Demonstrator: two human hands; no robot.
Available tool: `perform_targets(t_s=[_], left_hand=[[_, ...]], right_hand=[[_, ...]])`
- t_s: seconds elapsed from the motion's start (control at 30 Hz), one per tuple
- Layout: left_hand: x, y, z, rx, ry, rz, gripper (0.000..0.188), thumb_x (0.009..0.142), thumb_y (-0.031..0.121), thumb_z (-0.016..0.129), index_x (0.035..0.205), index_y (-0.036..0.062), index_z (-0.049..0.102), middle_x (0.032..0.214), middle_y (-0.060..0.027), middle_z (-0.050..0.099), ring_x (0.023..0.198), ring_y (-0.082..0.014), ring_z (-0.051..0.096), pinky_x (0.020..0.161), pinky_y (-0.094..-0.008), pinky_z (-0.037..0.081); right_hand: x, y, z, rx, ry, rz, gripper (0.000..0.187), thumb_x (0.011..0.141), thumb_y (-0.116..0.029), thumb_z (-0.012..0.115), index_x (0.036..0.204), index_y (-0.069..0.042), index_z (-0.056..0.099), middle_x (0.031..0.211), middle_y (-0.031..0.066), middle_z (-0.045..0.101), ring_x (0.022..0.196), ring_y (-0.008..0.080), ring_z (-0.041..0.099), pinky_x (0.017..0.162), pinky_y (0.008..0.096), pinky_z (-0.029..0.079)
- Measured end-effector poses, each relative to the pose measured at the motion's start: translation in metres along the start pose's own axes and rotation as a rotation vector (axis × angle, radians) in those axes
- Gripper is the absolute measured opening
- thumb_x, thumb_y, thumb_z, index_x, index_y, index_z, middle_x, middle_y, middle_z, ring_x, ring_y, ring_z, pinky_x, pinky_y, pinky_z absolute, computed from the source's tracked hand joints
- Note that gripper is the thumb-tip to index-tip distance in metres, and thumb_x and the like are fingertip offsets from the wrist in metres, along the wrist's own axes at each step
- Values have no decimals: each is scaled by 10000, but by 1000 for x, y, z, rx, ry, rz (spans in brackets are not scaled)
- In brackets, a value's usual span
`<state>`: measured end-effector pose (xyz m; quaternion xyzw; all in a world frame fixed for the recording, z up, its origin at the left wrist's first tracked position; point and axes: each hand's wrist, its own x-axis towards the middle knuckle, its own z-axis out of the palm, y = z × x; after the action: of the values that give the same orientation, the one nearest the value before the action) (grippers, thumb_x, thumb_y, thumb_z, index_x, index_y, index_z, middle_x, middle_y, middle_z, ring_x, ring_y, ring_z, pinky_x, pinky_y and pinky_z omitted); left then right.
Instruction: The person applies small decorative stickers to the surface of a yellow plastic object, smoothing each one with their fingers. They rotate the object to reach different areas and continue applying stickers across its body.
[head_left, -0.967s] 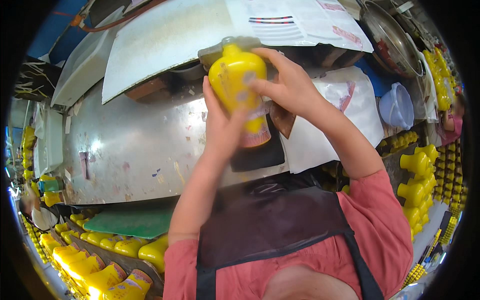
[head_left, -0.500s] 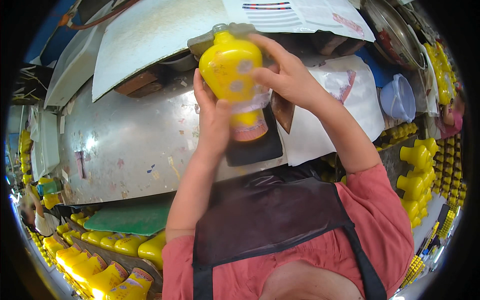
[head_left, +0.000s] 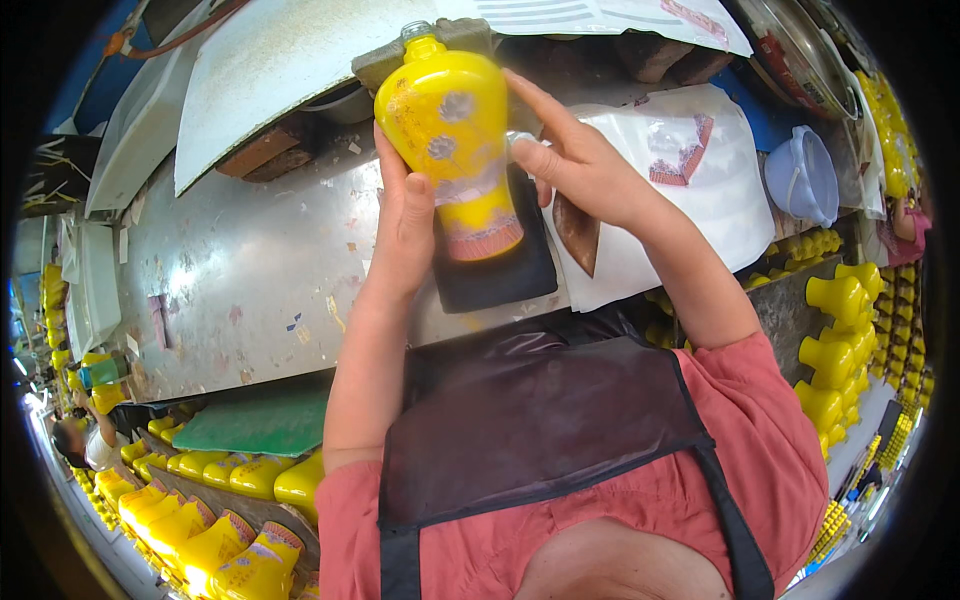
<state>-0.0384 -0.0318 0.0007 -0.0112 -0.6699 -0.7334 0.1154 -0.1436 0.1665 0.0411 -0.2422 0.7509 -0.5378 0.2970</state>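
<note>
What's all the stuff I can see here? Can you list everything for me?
Yellow bottle: one, yellow with a patterned band near its base, held up over the bench between both hands.
Black pad: one, black, on the bench under the bottle.
Metal bench: one, silvery, scuffed, across the middle.
Green board: one, green, at the bench's near edge, lower left.
Yellow bottles: many, yellow, in rows at lower left and far right.
White sheets: a few, white, right of the pad.
Pale blue bowl: one, upper right.
Black apron: one, over a red shirt.
Left hand: on the bottle's left side.
Right hand: on its right side.
</note>
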Motion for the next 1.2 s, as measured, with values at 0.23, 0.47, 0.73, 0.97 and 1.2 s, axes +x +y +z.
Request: perform_targets(t_s=[0.23,0.47,0.73,0.97,1.2], left_hand=[[2,-1,7,75,109,103,1020,992,684,466,1632,46,-7,1628,-207,237,1490,-314,305,1201,-436,287],[7,2,-6,929,137,388,772,1031,477,531,1642,149,191,1656,-227,111,1510,-388,244,1208,-459,275],[11,-8,-12,863,85,442,711,1049,423,497,1646,167,207,1666,-196,82,1520,-349,227,1214,-437,268],[14,-11,-15,767,54,455,736,1043,427,503,1650,160,185,1672,-190,69,1531,-338,193,1224,-430,239],[16,-12,-16,749,75,472,745,996,433,589,1633,259,242,1640,-247,105,1442,-427,356,1147,-450,383]], right_hand=[[2,3,14,41,15,-16,858,964,-335,682,1625,-50,214,1560,219,433,1153,253,632,943,349,532],[5,12,20,-24,82,-128,911,928,-308,722,1631,-66,196,1583,203,417,1007,228,685,986,349,503],[4,15,22,33,77,-117,943,908,-288,753,1635,-82,187,1565,196,436,865,208,685,905,336,529],[4,13,23,50,67,-97,969,895,-297,770,1638,-91,183,1499,193,500,787,186,670,831,333,543],[5,18,23,58,76,-120,988,882,-313,781,1637,-90,185,1464,203,525,791,183,670,824,330,541]])
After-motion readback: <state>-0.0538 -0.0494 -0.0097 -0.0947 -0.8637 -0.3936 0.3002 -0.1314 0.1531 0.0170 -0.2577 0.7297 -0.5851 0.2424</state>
